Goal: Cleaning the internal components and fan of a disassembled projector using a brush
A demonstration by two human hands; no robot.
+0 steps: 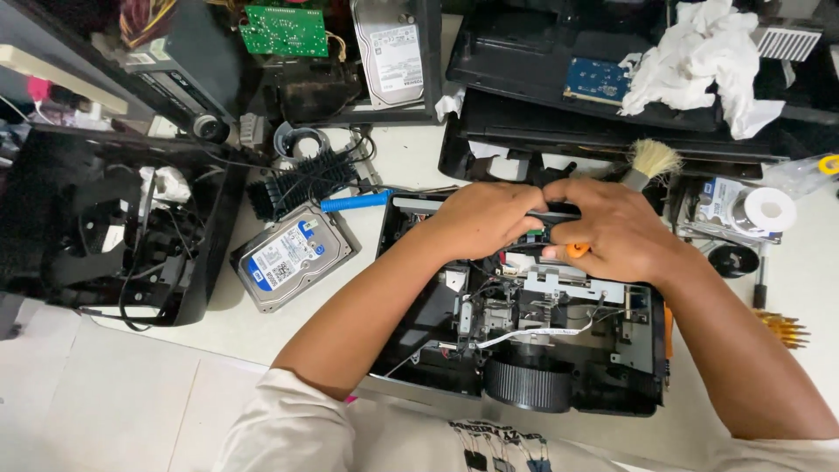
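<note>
1. The left hand (483, 218) and right hand (612, 229) meet over the opened black plastic device with bare metal innards (524, 332) on the white worktop (411, 157).
2. Both hands close on a flat black strip (552, 212).
3. The right hand also grips an orange-handled tool (577, 250).

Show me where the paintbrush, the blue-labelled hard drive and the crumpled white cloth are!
paintbrush (654, 160), head view, on its pale bristles.
blue-labelled hard drive (293, 256), head view, on its label.
crumpled white cloth (699, 57), head view, on its bunched middle.

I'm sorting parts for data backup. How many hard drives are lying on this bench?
2. One hard drive lies left of the opened device, near the left hand; another hard drive sits at top centre beside the green circuit board. Clutter may hide more.
</note>
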